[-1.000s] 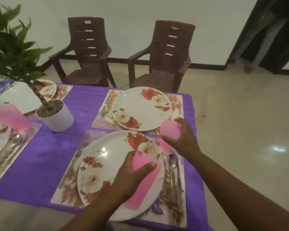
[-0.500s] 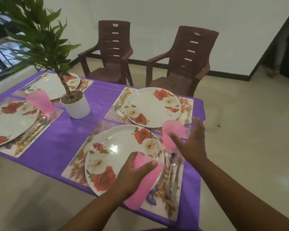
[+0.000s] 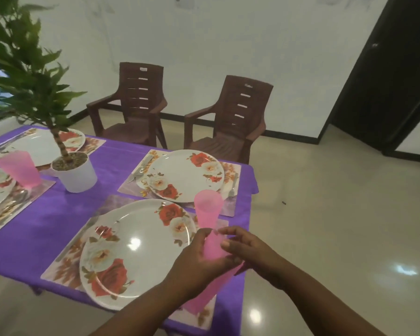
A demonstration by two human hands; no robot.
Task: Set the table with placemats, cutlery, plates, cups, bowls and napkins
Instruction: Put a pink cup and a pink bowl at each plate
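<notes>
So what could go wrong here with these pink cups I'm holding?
The stacked pink cups, gripped by your left hand and right hand, hang near the table's edge; a jerk while separating them might send one to the floor. A freed cup might also knock the near plate.

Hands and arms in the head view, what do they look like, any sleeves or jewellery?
Both forearms are bare up to the frame's bottom edge, no sleeves showing. The left hand and right hand wear no gloves, and no rings, watch or bracelets are visible.
</notes>
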